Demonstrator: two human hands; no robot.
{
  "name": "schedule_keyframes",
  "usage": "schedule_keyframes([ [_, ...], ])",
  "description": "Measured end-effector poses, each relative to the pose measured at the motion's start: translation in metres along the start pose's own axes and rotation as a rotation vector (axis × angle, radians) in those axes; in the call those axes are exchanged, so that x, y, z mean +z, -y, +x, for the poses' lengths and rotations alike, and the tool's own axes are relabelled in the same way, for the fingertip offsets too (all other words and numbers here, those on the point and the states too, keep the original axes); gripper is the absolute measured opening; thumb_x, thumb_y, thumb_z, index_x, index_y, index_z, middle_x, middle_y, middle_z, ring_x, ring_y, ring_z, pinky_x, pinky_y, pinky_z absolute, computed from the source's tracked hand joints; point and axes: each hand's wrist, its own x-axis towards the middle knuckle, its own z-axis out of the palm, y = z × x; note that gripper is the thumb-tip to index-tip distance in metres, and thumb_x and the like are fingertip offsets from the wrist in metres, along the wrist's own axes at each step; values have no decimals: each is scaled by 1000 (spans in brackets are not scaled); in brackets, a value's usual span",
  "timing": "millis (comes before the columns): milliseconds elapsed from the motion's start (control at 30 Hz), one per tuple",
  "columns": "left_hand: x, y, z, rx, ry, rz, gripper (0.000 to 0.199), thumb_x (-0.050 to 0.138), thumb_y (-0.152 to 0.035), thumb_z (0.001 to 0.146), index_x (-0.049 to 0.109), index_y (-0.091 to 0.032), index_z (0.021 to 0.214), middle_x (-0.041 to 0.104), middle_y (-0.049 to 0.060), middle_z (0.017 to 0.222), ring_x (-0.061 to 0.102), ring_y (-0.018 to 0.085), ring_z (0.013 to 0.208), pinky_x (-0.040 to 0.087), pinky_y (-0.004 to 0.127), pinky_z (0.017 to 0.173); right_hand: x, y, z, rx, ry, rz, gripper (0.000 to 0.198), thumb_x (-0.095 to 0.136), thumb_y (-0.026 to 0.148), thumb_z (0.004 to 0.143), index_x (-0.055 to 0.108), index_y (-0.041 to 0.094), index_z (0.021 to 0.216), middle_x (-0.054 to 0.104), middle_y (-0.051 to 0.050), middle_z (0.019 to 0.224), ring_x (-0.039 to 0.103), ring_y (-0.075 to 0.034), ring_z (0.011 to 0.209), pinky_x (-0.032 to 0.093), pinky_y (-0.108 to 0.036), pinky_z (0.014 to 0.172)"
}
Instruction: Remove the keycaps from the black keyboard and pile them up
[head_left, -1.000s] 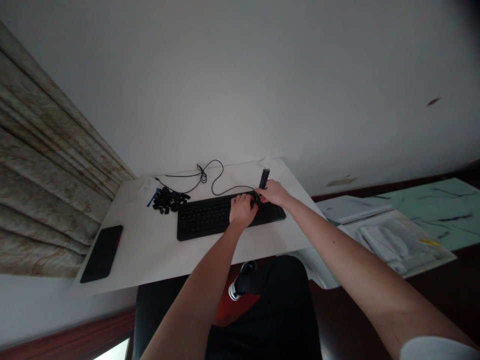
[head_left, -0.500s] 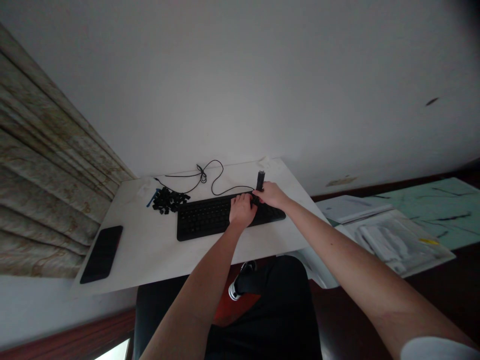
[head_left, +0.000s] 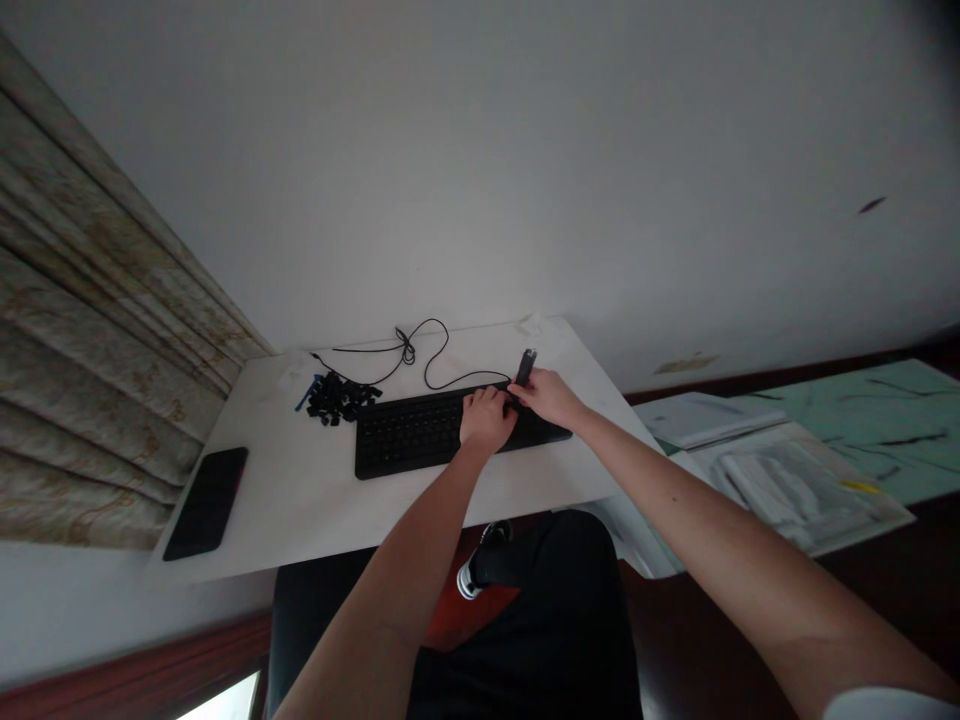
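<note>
A black keyboard lies at a slight slant on the white table. My left hand rests on its right half, fingers bent forward over the keys and not wrapped round anything I can see. Just right of it, my right hand is closed round a short black keycap puller. The puller's pronged top end sticks up above my fist, leaning a little to the right. Its lower end, at the keys, is hidden by my fingers. A loose heap of black keycaps lies off the keyboard's upper left corner.
A thin black cable loops behind the keyboard. Something thin and blue lies beside the keycaps. A black phone-like slab is at the table's left edge, near a patterned curtain. Plastic-wrapped packages lie right of the table.
The puller in my right hand has tipped to the right and sunk slightly. My left hand stays on the keyboard. The whole view has shifted a little.
</note>
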Motion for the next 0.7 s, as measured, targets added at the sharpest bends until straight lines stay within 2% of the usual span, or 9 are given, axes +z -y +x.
schedule_keyframes([
  [133, 0, 0, -1, 3, -3, 1, 22, 51, -35, 99, 66, -24, 111, 65, 7, 121, 54, 26, 117, 38, 43, 103, -1, 1, 4, 42, 22, 45, 11, 64, 23, 93, 68, 16, 85, 74, -6, 77, 71, -17, 68, 49, -21, 62],
  [333, 1, 1, -1, 1, -6, 1, 22, 51, -35, 100, 65, -24, 111, 65, 7, 120, 54, 26, 117, 39, 43, 102, 3, 5, 11, 228, 11, 89, 18, 68, 23, 91, 66, 15, 74, 73, -9, 70, 70, -19, 60, 54, -24, 55],
  [533, 2, 1, -1, 1, 1, 8, 23, 48, -35, 101, 64, -24, 114, 64, 7, 121, 54, 25, 118, 38, 42, 102, -3, 8, 13, 493, 10, 499, 9, 70, 17, 90, 66, 11, 85, 73, -9, 74, 71, -17, 61, 63, -28, 63],
  [600, 2, 1, -1, 5, 1, 8, 24, 47, -35, 102, 64, -25, 113, 64, 7, 122, 53, 25, 118, 38, 42, 102, -6, 7, 12, 525, 32, 563, 8, 71, 16, 89, 66, 11, 87, 72, -9, 72, 71, -16, 61, 64, -29, 64],
  [700, 2, 2, -1, 12, 5, 10, 24, 46, -35, 103, 65, -25, 112, 64, 7, 121, 53, 25, 118, 38, 43, 102, -3, 6, 8, 486, 27, 574, 6, 70, 15, 90, 67, 11, 88, 72, -8, 70, 71, -16, 62, 64, -27, 64],
])
